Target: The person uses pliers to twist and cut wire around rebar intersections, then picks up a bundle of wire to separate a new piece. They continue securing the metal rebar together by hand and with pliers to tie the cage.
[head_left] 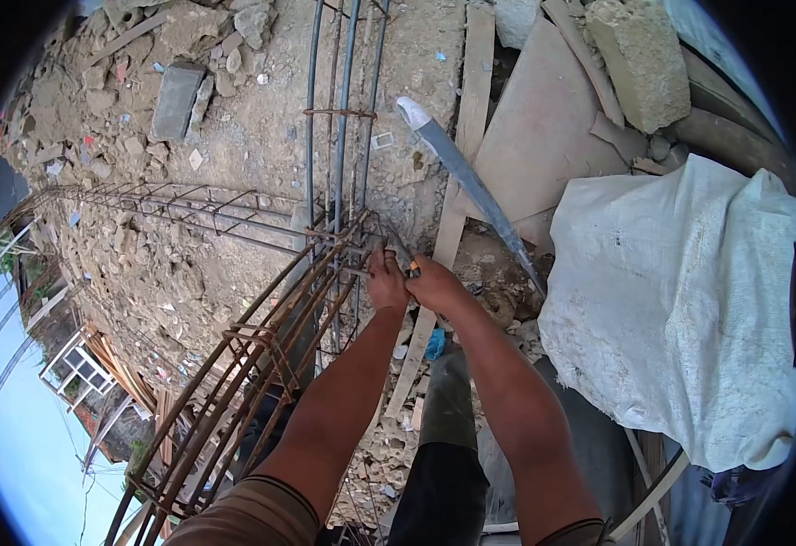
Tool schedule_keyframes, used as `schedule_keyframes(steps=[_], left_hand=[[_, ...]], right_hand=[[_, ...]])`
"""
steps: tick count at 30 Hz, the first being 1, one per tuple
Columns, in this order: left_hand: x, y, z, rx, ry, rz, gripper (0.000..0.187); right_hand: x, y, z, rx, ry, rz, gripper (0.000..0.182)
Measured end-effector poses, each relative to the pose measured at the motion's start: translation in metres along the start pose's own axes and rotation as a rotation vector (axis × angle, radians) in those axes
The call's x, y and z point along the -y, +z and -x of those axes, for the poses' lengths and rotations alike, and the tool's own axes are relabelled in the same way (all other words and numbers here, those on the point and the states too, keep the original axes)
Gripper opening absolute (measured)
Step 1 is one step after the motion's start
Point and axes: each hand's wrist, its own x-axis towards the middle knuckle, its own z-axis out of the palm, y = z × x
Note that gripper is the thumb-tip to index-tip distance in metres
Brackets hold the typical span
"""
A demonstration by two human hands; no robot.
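Observation:
My left hand (385, 281) is closed at the joint where several rusty steel bars cross. Its fingertips are pressed together against the bars, and whatever they pinch is too small to make out. Right beside it, my right hand (436, 286) is wrapped round a hand tool with an orange and black handle (413, 267). The metal end of this tool points up towards the same joint; its jaws are partly hidden. A rebar cage (251, 335) runs from the joint down to the lower left, and thinner upright bars (342, 114) extend away from it.
A grey pointed pole (471, 175) lies to the right of the joint. White woven sacking (666, 291) covers the right side, near a broken concrete block (639, 64). A wooden plank (453, 227) passes beside my hands. Another rebar cage (180, 205) stretches left over rubble (180, 273).

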Motion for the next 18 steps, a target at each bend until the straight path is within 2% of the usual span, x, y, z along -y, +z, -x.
schedule_keyframes(steps=[1, 3, 4, 6, 7, 9, 10, 12, 15, 18], left_hand=[[-0.003, -0.003, 0.002, -0.003, -0.006, 0.000, 0.036], [-0.013, -0.008, 0.005, 0.035, -0.203, 0.311, 0.038], [-0.007, -0.007, 0.005, 0.032, -0.209, 0.312, 0.038], [0.004, -0.001, 0.002, 0.023, -0.111, 0.215, 0.039], [0.009, 0.002, 0.001, 0.019, -0.076, 0.185, 0.040], [-0.002, -0.006, 0.000, 0.058, -0.194, 0.319, 0.039], [-0.006, -0.010, 0.001, 0.056, -0.198, 0.324, 0.039], [-0.006, -0.010, 0.001, 0.083, -0.327, 0.450, 0.040], [0.000, -0.004, 0.000, 0.024, -0.320, 0.515, 0.039], [0.001, -0.014, -0.002, 0.114, -0.421, 0.541, 0.039]], right_hand=[[-0.001, -0.005, -0.002, 0.023, -0.005, 0.072, 0.076], [0.005, -0.011, -0.001, 0.050, -0.011, 0.181, 0.076], [0.004, -0.009, -0.001, 0.055, -0.010, 0.185, 0.076], [0.005, -0.009, -0.002, -0.041, -0.080, 0.156, 0.059], [0.006, -0.008, -0.002, -0.044, -0.081, 0.161, 0.059], [0.015, -0.004, 0.005, -0.084, 0.024, 0.145, 0.048], [0.014, 0.002, 0.004, -0.082, 0.025, 0.152, 0.048], [0.004, 0.015, -0.004, -0.118, 0.036, 0.132, 0.043], [0.001, 0.027, -0.008, -0.156, 0.107, 0.096, 0.044], [0.015, 0.021, 0.003, -0.158, 0.147, 0.113, 0.044]])
